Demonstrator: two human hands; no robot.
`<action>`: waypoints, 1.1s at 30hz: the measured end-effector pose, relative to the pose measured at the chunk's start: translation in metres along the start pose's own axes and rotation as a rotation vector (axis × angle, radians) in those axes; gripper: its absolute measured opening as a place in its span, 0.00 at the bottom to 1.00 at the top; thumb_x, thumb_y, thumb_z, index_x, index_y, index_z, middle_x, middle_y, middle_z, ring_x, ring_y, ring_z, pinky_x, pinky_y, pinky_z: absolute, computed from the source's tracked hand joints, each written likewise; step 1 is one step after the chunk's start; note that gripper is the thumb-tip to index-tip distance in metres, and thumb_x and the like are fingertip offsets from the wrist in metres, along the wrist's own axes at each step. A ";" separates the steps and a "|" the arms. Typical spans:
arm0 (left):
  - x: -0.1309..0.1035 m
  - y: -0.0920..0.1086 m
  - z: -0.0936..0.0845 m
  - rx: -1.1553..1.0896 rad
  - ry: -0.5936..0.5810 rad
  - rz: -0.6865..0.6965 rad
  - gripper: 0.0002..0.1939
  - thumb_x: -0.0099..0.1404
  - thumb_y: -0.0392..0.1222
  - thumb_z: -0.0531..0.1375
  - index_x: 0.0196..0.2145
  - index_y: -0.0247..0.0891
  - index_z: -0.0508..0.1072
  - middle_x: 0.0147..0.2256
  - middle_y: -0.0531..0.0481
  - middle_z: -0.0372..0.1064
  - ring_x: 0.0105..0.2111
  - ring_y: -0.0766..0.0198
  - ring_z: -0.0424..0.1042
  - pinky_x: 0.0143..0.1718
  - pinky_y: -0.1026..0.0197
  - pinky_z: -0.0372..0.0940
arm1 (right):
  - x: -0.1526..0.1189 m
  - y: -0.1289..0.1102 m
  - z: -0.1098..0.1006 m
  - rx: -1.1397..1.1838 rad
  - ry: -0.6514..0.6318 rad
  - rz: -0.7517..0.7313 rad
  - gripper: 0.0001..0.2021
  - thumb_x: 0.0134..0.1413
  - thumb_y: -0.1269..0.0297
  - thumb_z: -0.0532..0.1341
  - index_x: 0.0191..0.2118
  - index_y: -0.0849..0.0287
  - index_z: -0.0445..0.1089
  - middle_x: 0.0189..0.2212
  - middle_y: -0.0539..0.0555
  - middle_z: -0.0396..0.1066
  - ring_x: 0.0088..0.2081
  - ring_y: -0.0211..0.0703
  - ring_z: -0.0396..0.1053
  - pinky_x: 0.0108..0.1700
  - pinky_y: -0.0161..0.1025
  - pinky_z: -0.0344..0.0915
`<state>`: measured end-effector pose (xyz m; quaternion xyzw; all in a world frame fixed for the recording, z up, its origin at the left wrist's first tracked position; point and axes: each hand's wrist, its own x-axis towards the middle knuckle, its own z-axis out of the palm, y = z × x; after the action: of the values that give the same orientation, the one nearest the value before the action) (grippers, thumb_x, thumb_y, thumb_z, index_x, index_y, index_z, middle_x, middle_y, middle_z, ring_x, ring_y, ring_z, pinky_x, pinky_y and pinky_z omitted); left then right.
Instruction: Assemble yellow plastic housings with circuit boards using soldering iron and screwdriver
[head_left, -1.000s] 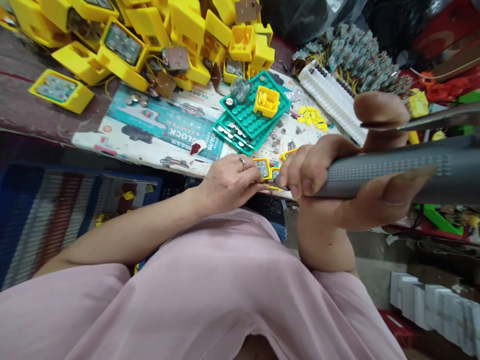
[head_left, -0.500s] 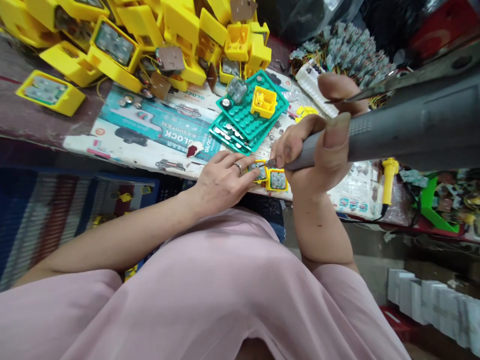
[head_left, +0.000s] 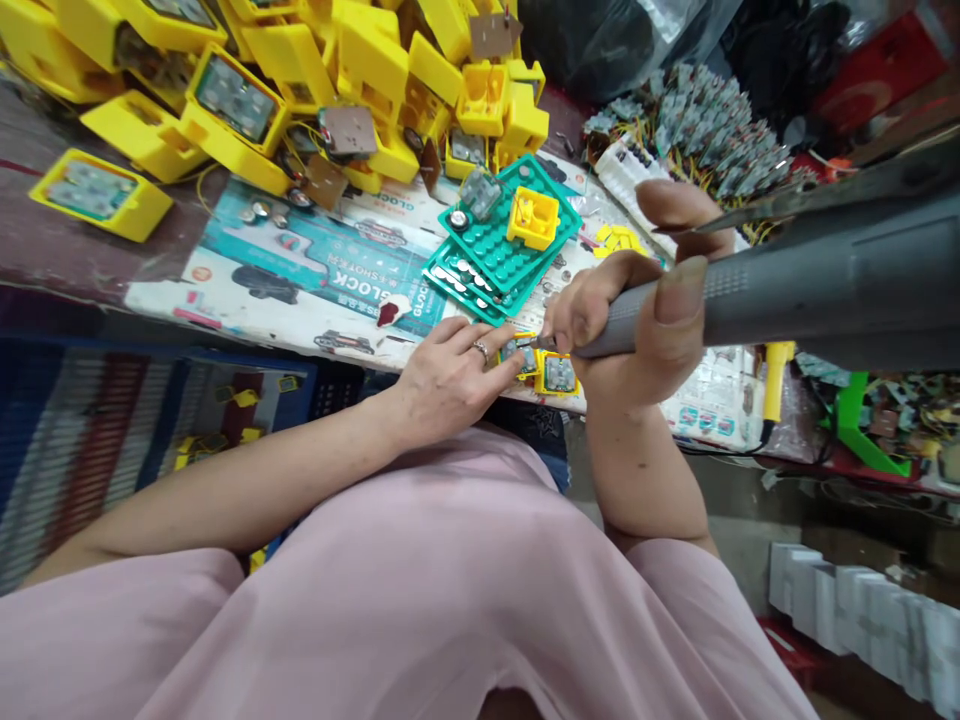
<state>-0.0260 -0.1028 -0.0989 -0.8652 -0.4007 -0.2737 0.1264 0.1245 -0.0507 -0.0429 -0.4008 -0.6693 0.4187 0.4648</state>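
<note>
The right hand (head_left: 637,315) has its grip closed round a grey driver (head_left: 832,290), whose body runs off to the right edge; a metal strip (head_left: 817,205) lies along its upper side. The driver's tip is at a small yellow case (head_left: 527,355) near the front edge of the worktop (head_left: 34,250), though it is too small to tell whether it touches. The left hand (head_left: 450,378), with a ring on one finger, lies flat-wristed beside that case, its fingertips on it; whether its grip is closed on the case cannot be told. Just right of it sits a second case (head_left: 559,374) with a grey insert showing. Behind them are two stacked green trays (head_left: 491,262), the upper one bearing a yellow box (head_left: 533,218), a clear grey block (head_left: 480,193) and a round cell (head_left: 457,220). A heap of yellow housings (head_left: 367,70) fills the back left, and one more housing (head_left: 101,195) lies apart at the far left. To the right are yellow chips (head_left: 619,240), a bundle of grey parts (head_left: 716,120) with wires, a yellow handle (head_left: 777,380) and a bright green bin (head_left: 856,425).
</note>
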 end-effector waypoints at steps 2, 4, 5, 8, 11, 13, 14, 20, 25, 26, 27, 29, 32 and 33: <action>0.000 0.000 0.000 -0.004 -0.010 -0.004 0.10 0.69 0.38 0.57 0.45 0.38 0.76 0.48 0.41 0.77 0.41 0.56 0.77 0.41 0.54 0.68 | 0.001 0.010 -0.001 -0.005 -0.029 0.010 0.40 0.52 0.27 0.53 0.67 0.35 0.47 0.22 0.44 0.57 0.25 0.46 0.72 0.33 0.46 0.74; 0.000 0.000 0.000 -0.003 -0.021 -0.010 0.10 0.70 0.39 0.57 0.45 0.38 0.76 0.49 0.42 0.77 0.42 0.56 0.77 0.42 0.54 0.67 | 0.001 0.018 -0.003 -0.022 -0.038 0.016 0.41 0.51 0.27 0.54 0.67 0.34 0.45 0.23 0.45 0.58 0.26 0.46 0.72 0.33 0.45 0.73; 0.000 0.001 0.000 0.000 -0.025 -0.013 0.10 0.70 0.40 0.57 0.45 0.39 0.75 0.49 0.42 0.77 0.42 0.56 0.77 0.43 0.54 0.67 | 0.001 0.019 -0.004 -0.033 -0.045 0.018 0.42 0.51 0.27 0.53 0.68 0.34 0.44 0.24 0.46 0.58 0.26 0.46 0.72 0.33 0.45 0.73; 0.000 0.000 -0.001 -0.020 -0.036 -0.024 0.10 0.71 0.41 0.56 0.46 0.40 0.75 0.51 0.45 0.76 0.44 0.57 0.76 0.46 0.53 0.65 | 0.001 0.011 -0.009 -0.017 -0.078 0.005 0.41 0.52 0.26 0.50 0.67 0.34 0.44 0.23 0.46 0.58 0.23 0.45 0.68 0.32 0.45 0.71; 0.001 0.000 -0.002 -0.096 0.009 -0.057 0.11 0.70 0.45 0.58 0.46 0.39 0.75 0.50 0.45 0.77 0.44 0.56 0.76 0.46 0.52 0.65 | 0.001 -0.010 -0.010 0.046 0.014 -0.034 0.32 0.54 0.28 0.51 0.60 0.34 0.52 0.18 0.43 0.53 0.18 0.43 0.61 0.27 0.43 0.67; 0.002 -0.001 -0.003 -0.154 0.078 -0.118 0.12 0.68 0.47 0.61 0.45 0.38 0.74 0.48 0.45 0.78 0.44 0.54 0.75 0.44 0.52 0.64 | 0.001 -0.024 -0.008 0.083 0.102 -0.091 0.26 0.54 0.31 0.54 0.54 0.36 0.57 0.16 0.41 0.51 0.15 0.40 0.56 0.24 0.40 0.64; 0.003 -0.002 -0.003 -0.194 0.106 -0.158 0.13 0.68 0.48 0.61 0.44 0.37 0.74 0.46 0.45 0.78 0.44 0.54 0.75 0.43 0.52 0.64 | 0.002 -0.030 -0.008 0.115 0.127 -0.122 0.24 0.55 0.33 0.56 0.51 0.37 0.59 0.15 0.41 0.50 0.14 0.39 0.54 0.23 0.39 0.62; 0.011 -0.003 -0.002 -0.539 0.088 -0.284 0.06 0.70 0.41 0.58 0.38 0.37 0.74 0.41 0.48 0.77 0.41 0.62 0.73 0.46 0.57 0.65 | -0.001 -0.057 -0.012 0.374 0.001 -0.098 0.13 0.58 0.40 0.59 0.42 0.39 0.68 0.15 0.40 0.58 0.13 0.35 0.56 0.20 0.36 0.61; 0.014 -0.004 -0.002 -0.479 0.088 -0.262 0.07 0.70 0.40 0.57 0.35 0.37 0.74 0.37 0.49 0.77 0.38 0.61 0.72 0.43 0.56 0.64 | -0.006 -0.067 -0.020 0.384 -0.035 -0.014 0.09 0.60 0.46 0.62 0.41 0.40 0.71 0.18 0.41 0.62 0.17 0.36 0.61 0.25 0.37 0.66; 0.015 -0.004 -0.002 -0.455 0.076 -0.252 0.08 0.70 0.41 0.58 0.34 0.37 0.74 0.36 0.48 0.77 0.38 0.60 0.72 0.43 0.56 0.64 | -0.007 -0.066 -0.020 0.381 -0.024 -0.027 0.09 0.60 0.46 0.62 0.42 0.40 0.70 0.18 0.41 0.62 0.17 0.36 0.60 0.25 0.37 0.66; 0.015 -0.004 -0.002 -0.428 0.061 -0.241 0.08 0.70 0.42 0.58 0.34 0.37 0.74 0.36 0.48 0.77 0.38 0.59 0.72 0.42 0.55 0.63 | -0.008 -0.065 -0.020 0.374 -0.024 -0.044 0.10 0.60 0.46 0.62 0.43 0.41 0.70 0.18 0.41 0.62 0.16 0.36 0.60 0.25 0.36 0.65; 0.017 -0.005 -0.002 -0.369 0.041 -0.211 0.08 0.69 0.42 0.58 0.34 0.37 0.75 0.36 0.47 0.77 0.38 0.57 0.71 0.40 0.55 0.63 | -0.009 -0.064 -0.020 0.359 -0.038 -0.077 0.10 0.61 0.47 0.61 0.44 0.41 0.69 0.18 0.41 0.61 0.17 0.36 0.61 0.25 0.36 0.66; 0.019 -0.004 -0.003 -0.294 0.017 -0.184 0.08 0.69 0.41 0.59 0.34 0.38 0.75 0.37 0.48 0.77 0.38 0.57 0.71 0.39 0.54 0.61 | -0.009 -0.063 -0.018 0.366 -0.057 -0.076 0.08 0.61 0.49 0.62 0.43 0.43 0.71 0.18 0.41 0.61 0.17 0.36 0.62 0.26 0.36 0.66; 0.020 -0.004 -0.003 -0.278 0.010 -0.182 0.08 0.69 0.42 0.59 0.33 0.38 0.75 0.37 0.48 0.78 0.39 0.57 0.71 0.38 0.54 0.60 | -0.008 -0.062 -0.017 0.380 -0.057 -0.085 0.07 0.61 0.50 0.63 0.41 0.44 0.71 0.18 0.42 0.61 0.17 0.36 0.61 0.25 0.36 0.66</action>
<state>-0.0198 -0.0892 -0.0850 -0.8331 -0.4350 -0.3412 -0.0178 0.1339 -0.0749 0.0162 -0.2652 -0.6075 0.5287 0.5302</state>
